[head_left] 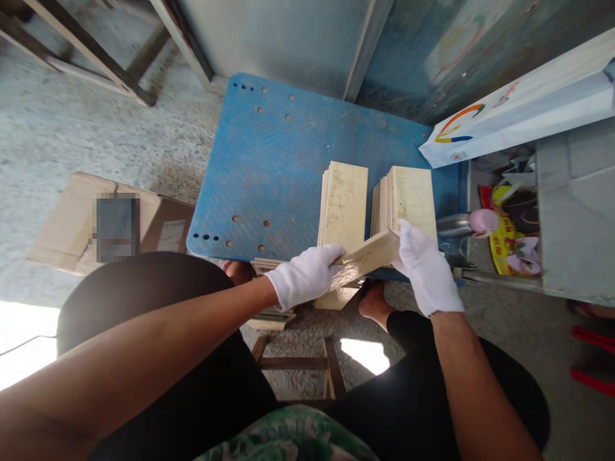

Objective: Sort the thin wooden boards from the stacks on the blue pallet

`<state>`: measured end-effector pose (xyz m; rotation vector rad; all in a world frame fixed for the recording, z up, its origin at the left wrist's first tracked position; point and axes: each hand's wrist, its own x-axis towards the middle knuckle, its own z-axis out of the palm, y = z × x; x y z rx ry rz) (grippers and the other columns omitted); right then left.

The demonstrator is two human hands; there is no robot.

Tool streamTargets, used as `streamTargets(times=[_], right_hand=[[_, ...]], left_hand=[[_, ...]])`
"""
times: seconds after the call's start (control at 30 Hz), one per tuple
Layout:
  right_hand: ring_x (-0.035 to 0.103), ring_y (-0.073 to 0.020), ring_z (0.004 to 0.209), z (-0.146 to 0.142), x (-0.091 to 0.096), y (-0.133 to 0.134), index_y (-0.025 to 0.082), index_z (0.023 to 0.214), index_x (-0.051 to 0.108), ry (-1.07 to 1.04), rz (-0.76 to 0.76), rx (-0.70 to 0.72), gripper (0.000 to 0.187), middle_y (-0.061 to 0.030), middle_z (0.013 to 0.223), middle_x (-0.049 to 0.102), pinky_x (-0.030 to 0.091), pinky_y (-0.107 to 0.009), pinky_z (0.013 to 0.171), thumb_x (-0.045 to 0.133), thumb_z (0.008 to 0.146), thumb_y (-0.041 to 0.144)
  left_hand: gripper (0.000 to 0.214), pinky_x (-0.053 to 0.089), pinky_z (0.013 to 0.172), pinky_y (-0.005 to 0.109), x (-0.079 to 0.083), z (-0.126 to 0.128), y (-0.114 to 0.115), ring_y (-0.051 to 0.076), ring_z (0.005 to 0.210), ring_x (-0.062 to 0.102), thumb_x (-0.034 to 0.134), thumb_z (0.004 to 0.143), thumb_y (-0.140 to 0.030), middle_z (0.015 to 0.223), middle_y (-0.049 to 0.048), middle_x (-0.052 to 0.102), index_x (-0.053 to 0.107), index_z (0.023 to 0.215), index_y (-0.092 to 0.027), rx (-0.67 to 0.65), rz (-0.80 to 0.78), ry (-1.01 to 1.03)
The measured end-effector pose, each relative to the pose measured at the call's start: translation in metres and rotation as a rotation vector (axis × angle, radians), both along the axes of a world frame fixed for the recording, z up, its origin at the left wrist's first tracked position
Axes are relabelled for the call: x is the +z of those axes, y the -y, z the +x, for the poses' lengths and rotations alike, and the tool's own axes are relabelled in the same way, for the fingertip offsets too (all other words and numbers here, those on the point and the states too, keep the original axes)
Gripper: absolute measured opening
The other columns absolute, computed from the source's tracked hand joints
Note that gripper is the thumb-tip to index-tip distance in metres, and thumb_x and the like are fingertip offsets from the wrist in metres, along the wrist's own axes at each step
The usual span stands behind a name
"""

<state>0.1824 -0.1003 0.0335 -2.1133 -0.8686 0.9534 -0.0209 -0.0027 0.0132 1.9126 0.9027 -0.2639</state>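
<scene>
Both of my hands wear white gloves and grip one pale wooden board [368, 256] between them. My left hand [305, 275] holds its lower left end. My right hand [425, 266] holds its upper right end. The board hangs tilted just above the near edge of a blue platform [269, 166]. Two stacks of similar boards stand on edge on the platform: the left stack [342, 205] and the right stack [408, 195], right behind the held board. More boards [269, 317] lie low by my feet.
A flattened cardboard box [72, 221] lies on the concrete floor at left. A white printed bag [519, 105] leans at the upper right, above a metal flask [461, 224] and colourful packets [507, 237]. A wooden stool frame [307, 365] sits between my knees.
</scene>
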Motion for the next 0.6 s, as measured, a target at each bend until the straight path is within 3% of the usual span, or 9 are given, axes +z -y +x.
streamTargets(times=[0.17, 0.3, 0.47, 0.6], right_hand=[[0.065, -0.0281, 0.102, 0.021, -0.001, 0.023, 0.017, 0.109, 0.07, -0.145, -0.192, 0.131, 0.057, -0.0082, 0.103, 0.071, 0.053, -0.044, 0.093, 0.064, 0.077, 0.064], [0.066, -0.0289, 0.098, 0.029, 0.01, 0.047, 0.021, 0.103, 0.073, -0.159, -0.207, 0.131, 0.047, -0.0083, 0.106, 0.071, 0.05, -0.047, 0.096, 0.069, 0.076, 0.059], [0.065, -0.0306, 0.097, 0.014, 0.029, 0.057, 0.023, 0.096, 0.074, -0.038, -0.289, 0.191, 0.046, -0.0071, 0.099, 0.072, 0.048, -0.046, 0.096, 0.068, 0.074, 0.063], [0.065, -0.0294, 0.094, -0.006, 0.017, 0.062, 0.024, 0.094, 0.075, 0.048, -0.338, 0.368, 0.041, -0.005, 0.095, 0.073, 0.049, -0.043, 0.092, 0.065, 0.078, 0.06]], left_hand=[[0.028, 0.048, 0.078, 0.027, 0.007, -0.002, 0.0, 0.018, 0.086, 0.062, 0.05, 0.086, -0.026, 0.097, 0.0038, 0.068, 0.062, 0.111, -0.023, -0.076, -0.093, 0.042], [0.028, 0.047, 0.077, 0.027, 0.006, -0.001, 0.001, 0.018, 0.08, 0.062, 0.054, 0.083, -0.024, 0.09, 0.0026, 0.069, 0.067, 0.107, -0.022, -0.097, -0.183, 0.154], [0.027, 0.047, 0.081, 0.027, 0.006, 0.002, -0.005, 0.02, 0.082, 0.063, 0.065, 0.071, -0.017, 0.085, 0.0027, 0.071, 0.073, 0.096, -0.023, -0.18, -0.219, 0.133], [0.04, 0.045, 0.091, 0.034, 0.013, -0.001, -0.014, 0.028, 0.097, 0.064, 0.066, 0.062, -0.005, 0.097, 0.0118, 0.072, 0.074, 0.099, -0.017, -0.25, -0.104, -0.025]])
